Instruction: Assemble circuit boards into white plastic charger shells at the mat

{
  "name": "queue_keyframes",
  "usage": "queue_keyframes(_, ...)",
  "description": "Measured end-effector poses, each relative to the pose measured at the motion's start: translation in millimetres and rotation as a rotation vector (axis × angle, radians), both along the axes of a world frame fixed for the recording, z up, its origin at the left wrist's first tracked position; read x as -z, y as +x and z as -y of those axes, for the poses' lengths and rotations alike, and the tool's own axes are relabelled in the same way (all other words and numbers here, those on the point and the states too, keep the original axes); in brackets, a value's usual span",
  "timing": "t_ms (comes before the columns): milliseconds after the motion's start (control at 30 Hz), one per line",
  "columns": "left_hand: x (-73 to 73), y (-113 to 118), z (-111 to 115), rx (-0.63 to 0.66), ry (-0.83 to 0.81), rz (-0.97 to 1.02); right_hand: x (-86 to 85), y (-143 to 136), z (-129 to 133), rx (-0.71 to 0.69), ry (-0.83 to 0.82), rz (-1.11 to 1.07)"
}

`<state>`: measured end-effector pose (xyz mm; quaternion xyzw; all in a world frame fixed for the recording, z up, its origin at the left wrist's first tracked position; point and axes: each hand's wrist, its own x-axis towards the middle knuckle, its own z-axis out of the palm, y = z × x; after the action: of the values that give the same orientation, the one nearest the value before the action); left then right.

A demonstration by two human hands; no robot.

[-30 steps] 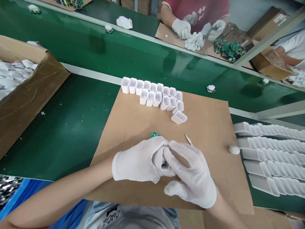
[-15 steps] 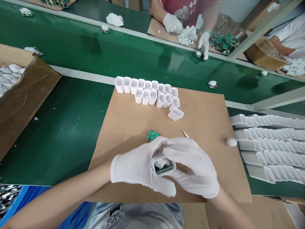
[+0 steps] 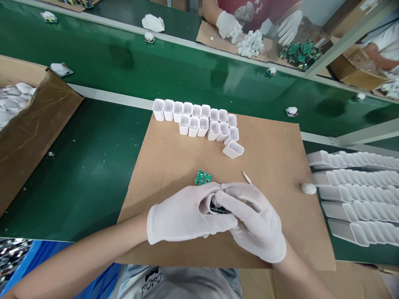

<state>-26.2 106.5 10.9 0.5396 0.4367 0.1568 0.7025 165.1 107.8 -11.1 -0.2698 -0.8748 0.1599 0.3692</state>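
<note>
Both of my hands wear white gloves and meet over the cardboard sheet (image 3: 174, 162). My left hand (image 3: 190, 214) is wrapped round a white plastic cup (image 3: 205, 204) that has a dark circuit board and white stuff inside. My right hand (image 3: 257, 220) presses its fingers on the cup's opening from the right, and they partly hide it. Just beyond my hands lies a green circuit board (image 3: 203, 177). A thin white pointed tool (image 3: 247, 177) rests behind my right hand. One white cup (image 3: 233, 150) leans over in front of two rows of upright empty cups (image 3: 193, 126).
Stacked white cups (image 3: 361, 193) fill the right side, beside a white round object (image 3: 308, 188). A carton of white pieces (image 3: 40, 120) stands left. Beyond, a green belt (image 3: 187, 70) carries small wrapped boards (image 3: 292, 111); a gloved person (image 3: 229, 27) works behind it.
My fingers have closed further over the cup's opening, which now shows less. The wrapped boards on the belt have shifted, and the other person's hand has drawn back from the belt.
</note>
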Motion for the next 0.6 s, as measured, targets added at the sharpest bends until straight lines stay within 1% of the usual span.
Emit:
queue_keyframes(67, 0.2, -0.9, 1.1, -0.002, 0.029, -0.005, 1.4, 0.4, 0.5, 0.008, 0.018, 0.030)
queue_keyframes(200, 0.1, -1.6, 1.1, -0.016, 0.104, 0.010, 4.3, 1.6, 0.9, 0.001, -0.013, -0.048)
queue_keyframes(267, 0.8, -1.4, 1.0, -0.010, 0.134, 0.026, 4.5, 1.7, 0.7, 0.001, -0.027, -0.050)
queue_keyframes(433, 4.4, -0.3, 3.8, -0.039, 0.203, 0.029, 1.0, 0.0, -1.0, -0.015, 0.087, 0.065)
queue_keyframes(600, 1.5, 0.5, 5.3, -0.067, 0.200, 0.042, 4.8, 2.7, 0.0, -0.033, 0.160, 0.052)
